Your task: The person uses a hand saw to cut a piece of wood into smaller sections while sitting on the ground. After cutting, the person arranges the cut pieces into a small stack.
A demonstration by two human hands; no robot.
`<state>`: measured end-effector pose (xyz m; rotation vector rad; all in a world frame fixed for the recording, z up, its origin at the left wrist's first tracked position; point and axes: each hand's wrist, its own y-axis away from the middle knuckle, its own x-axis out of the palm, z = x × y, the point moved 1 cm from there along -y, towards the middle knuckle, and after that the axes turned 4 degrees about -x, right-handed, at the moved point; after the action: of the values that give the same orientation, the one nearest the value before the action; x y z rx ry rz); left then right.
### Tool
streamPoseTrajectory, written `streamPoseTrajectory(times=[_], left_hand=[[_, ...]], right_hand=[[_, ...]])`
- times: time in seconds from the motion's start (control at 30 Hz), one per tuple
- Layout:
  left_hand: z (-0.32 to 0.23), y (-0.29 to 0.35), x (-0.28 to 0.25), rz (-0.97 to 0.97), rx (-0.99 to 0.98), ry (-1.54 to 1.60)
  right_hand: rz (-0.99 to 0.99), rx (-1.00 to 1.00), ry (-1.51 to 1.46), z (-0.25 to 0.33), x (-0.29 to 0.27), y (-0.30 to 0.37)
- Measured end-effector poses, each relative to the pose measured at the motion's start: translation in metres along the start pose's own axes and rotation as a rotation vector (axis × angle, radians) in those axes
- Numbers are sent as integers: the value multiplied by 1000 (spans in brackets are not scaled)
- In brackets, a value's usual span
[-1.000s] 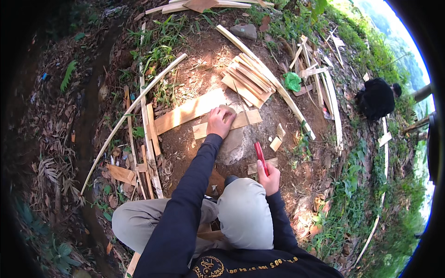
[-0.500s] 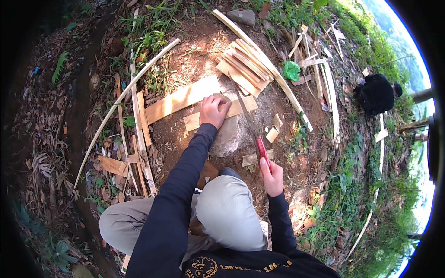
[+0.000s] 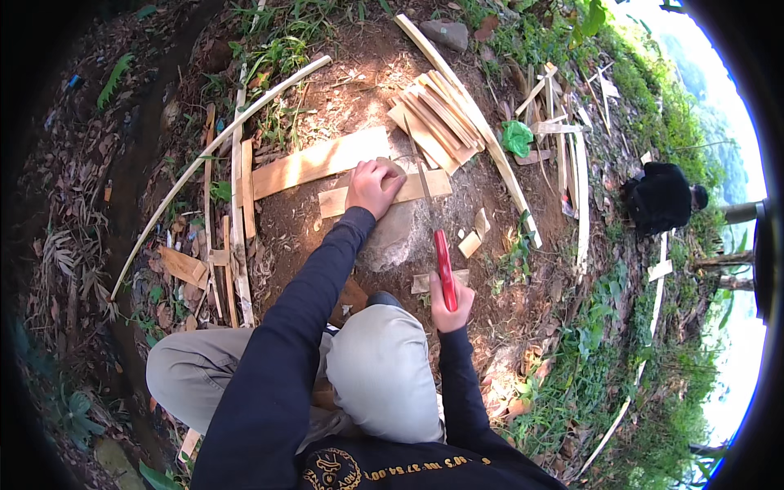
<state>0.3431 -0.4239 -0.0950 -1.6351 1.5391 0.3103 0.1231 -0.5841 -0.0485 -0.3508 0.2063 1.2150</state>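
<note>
The fingers of the right hand (image 3: 454,304) were wrapped tightly round the red handle of a saw (image 3: 443,265), with the thumb along it. The fingers of the left hand (image 3: 372,189) were bent over a short pale board (image 3: 333,202), bearing down on it; whether they also pinched its edge could not be told. The board ran out on both sides of those fingers, across a grey stone (image 3: 396,237). The saw's narrow blade crossed it to the right of them.

The board looked thin, light and stiff, dry enough to grip well but apt to split along the grain; flat pressure near the blade, fingertips clear of the teeth, seemed the best hold. The blade was probably springy sideways, so the handle was the place to take it.

Just beyond the left fingers lay a wider plank (image 3: 298,171); beyond them to the right, a stack of slats (image 3: 441,122). Farther right were a green plastic bag (image 3: 516,138) and a crouched person in dark clothing (image 3: 660,198).
</note>
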Motion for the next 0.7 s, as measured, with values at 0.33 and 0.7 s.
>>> streamPoseTrajectory(times=[0.33, 0.7], left_hand=[[-3, -3, -1, 21, 1, 18], [2, -4, 2, 30, -3, 3]], right_hand=[[-86, 60, -43, -21, -9, 3], [-34, 22, -50, -1, 4, -21]])
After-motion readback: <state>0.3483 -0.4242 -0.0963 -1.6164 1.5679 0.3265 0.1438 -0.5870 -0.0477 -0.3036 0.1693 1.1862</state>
